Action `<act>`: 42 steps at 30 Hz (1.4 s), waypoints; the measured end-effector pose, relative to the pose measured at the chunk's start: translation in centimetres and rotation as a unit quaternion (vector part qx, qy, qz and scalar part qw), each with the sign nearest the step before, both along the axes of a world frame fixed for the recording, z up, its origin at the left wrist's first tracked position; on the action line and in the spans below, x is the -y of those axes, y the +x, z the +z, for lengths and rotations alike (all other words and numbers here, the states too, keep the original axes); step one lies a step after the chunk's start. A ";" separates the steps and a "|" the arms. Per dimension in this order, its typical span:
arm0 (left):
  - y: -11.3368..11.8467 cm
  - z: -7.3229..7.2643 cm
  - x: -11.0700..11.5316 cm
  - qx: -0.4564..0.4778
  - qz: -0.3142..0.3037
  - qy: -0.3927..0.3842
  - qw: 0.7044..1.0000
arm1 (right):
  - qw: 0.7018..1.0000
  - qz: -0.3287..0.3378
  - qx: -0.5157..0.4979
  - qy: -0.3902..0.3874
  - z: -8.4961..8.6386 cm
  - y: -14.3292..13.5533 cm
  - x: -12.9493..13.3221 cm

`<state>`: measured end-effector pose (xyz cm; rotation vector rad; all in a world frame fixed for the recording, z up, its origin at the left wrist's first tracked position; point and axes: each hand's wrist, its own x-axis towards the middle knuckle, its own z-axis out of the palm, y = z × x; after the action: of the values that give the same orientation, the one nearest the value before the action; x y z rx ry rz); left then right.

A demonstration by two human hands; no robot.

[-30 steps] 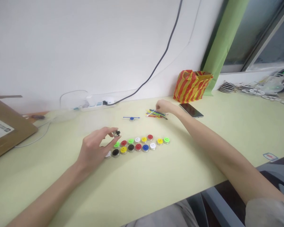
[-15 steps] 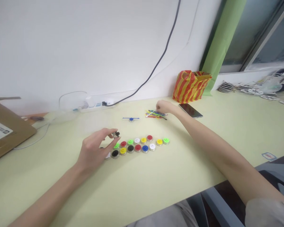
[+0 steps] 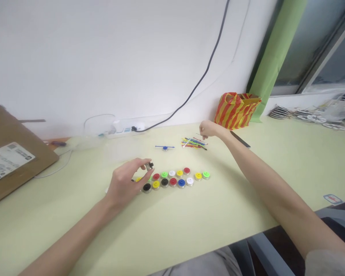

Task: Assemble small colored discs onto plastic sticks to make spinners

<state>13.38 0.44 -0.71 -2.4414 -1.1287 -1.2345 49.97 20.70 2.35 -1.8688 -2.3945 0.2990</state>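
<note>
My left hand (image 3: 125,180) pinches a small clear round base with a black knob (image 3: 150,166) between thumb and fingertips, tilted on its side above the table. Below it, partly hidden by this hand, stand two rows of similar round bases (image 3: 173,182) with coloured tops: black, yellow, red, blue, white and green. My right hand (image 3: 209,128) is closed above a loose pile of coloured plastic arrows (image 3: 193,143). From its fingertips a thin dark arrow (image 3: 199,134) sticks out to the left. Left of the pile, a blue arrow (image 3: 169,147) rests on a blue-topped base (image 3: 165,148).
A cardboard box (image 3: 14,153) sits at the left. A power strip (image 3: 123,129) with a black cable (image 3: 189,96) lies by the wall. Behind my right forearm are a striped bag (image 3: 237,111) and a dark tablet (image 3: 240,139). Stacked discs (image 3: 279,112) lie far right.
My right hand has lifted off the arrow pile and now holds a thin dark arrow. My left hand still pinches the black-knobbed base. The whole view has shifted slightly.
</note>
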 end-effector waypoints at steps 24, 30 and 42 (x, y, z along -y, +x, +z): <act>-0.2 -0.7 -0.3 -0.007 -0.026 0.020 0.999 | 0.998 0.022 0.056 0.038 -2.6 0.5 -0.7; -0.1 -0.6 -0.3 -0.004 -0.029 0.022 0.999 | 0.997 0.031 0.054 0.046 -3.1 0.2 -0.8; 0.2 -0.3 -0.1 -0.007 -0.038 0.046 0.998 | 0.997 0.032 0.067 0.033 -2.6 0.2 -0.5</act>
<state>13.56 0.58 -0.98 -2.4418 -0.9621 -1.2581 50.21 21.23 -0.30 -1.8419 -2.5202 0.0990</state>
